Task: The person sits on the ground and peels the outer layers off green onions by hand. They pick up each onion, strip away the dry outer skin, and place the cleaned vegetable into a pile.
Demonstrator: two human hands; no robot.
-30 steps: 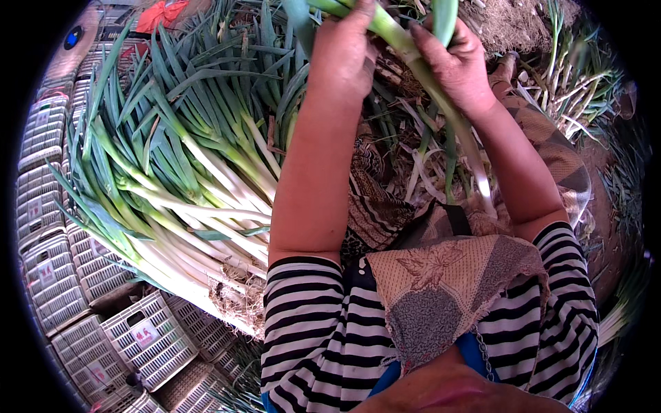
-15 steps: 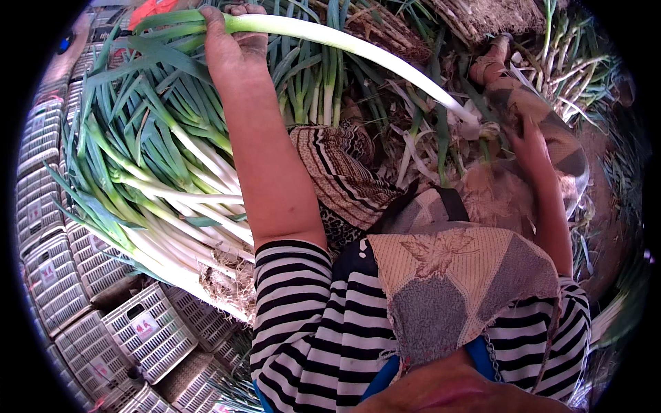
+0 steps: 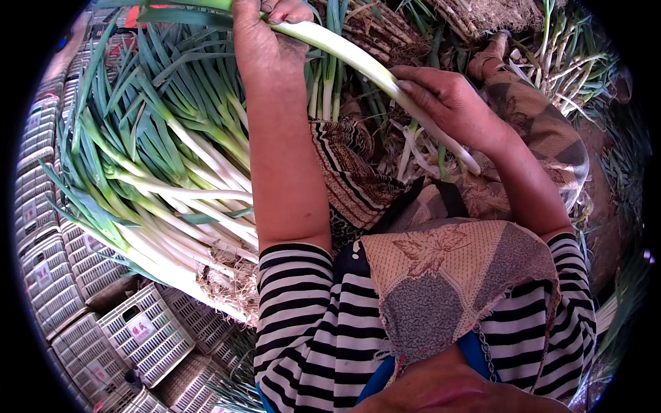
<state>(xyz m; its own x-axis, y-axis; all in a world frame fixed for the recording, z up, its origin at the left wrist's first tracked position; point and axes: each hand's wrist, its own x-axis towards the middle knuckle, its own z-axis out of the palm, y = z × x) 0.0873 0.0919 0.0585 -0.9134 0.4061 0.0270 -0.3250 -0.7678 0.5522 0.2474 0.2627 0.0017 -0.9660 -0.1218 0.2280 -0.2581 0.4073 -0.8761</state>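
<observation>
A long leek [image 3: 344, 51] stretches across the top of the view, its green leaves at the left and its white end sloping down to the right over my lap. My left hand [image 3: 265, 38] is closed around it where the green turns pale. Partway down the white stalk, my right hand [image 3: 454, 103] has thumb and fingers pressed on it. The lower tip of the leek sticks out past the right hand. Beside my left forearm lies a big pile of leeks [image 3: 186, 158], with rooty ends [image 3: 231, 282] toward me.
Stacked plastic crates [image 3: 146, 330] line the left side. Untrimmed bundles with soil-covered roots [image 3: 385, 34] lie at the back. Peeled scraps [image 3: 406, 148] litter the ground before my lap, and more stalks [image 3: 571, 82] lie at the far right. Patterned cloth [image 3: 351, 172] covers my legs.
My right hand has come up from beside my right leg onto the white stalk. My left hand has shifted right with the leek. Loose skin at its white tip is no longer seen there.
</observation>
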